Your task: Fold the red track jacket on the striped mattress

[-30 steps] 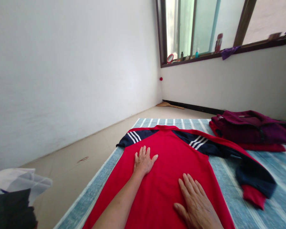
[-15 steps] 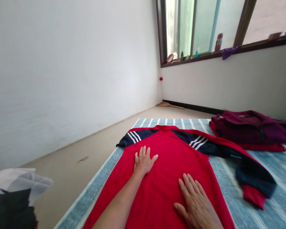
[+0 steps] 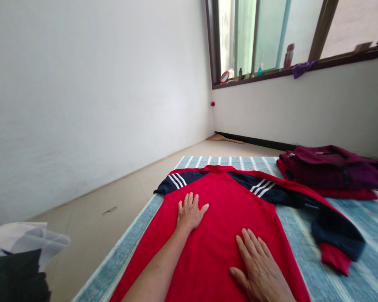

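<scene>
A red jacket with navy shoulders and white stripes lies flat, back up, on a blue striped mat. My left hand rests flat on its upper left part, fingers stretched out. My right hand lies flat on the lower middle of the jacket, fingers apart. Neither hand holds anything. One navy sleeve with a red cuff stretches out to the right over the mat.
A folded pile of maroon and red clothes sits at the mat's far right. White and dark cloth lies at the lower left on the beige floor. White walls close in left and behind; the window sill holds small bottles.
</scene>
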A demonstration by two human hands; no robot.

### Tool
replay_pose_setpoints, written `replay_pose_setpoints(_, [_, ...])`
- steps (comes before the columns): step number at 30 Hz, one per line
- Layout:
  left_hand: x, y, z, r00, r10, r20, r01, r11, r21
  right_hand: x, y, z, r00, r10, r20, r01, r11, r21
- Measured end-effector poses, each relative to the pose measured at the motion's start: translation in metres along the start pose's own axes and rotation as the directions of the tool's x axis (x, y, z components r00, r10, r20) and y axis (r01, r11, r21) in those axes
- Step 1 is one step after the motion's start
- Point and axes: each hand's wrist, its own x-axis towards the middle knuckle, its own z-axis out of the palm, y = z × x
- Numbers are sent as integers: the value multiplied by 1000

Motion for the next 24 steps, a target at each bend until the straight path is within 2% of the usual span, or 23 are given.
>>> replay_pose_setpoints(24, [-1, 0, -2, 1000, 0, 0, 0, 1000, -1, 0, 0, 1, 1000, 4, -5, -4, 1000, 9])
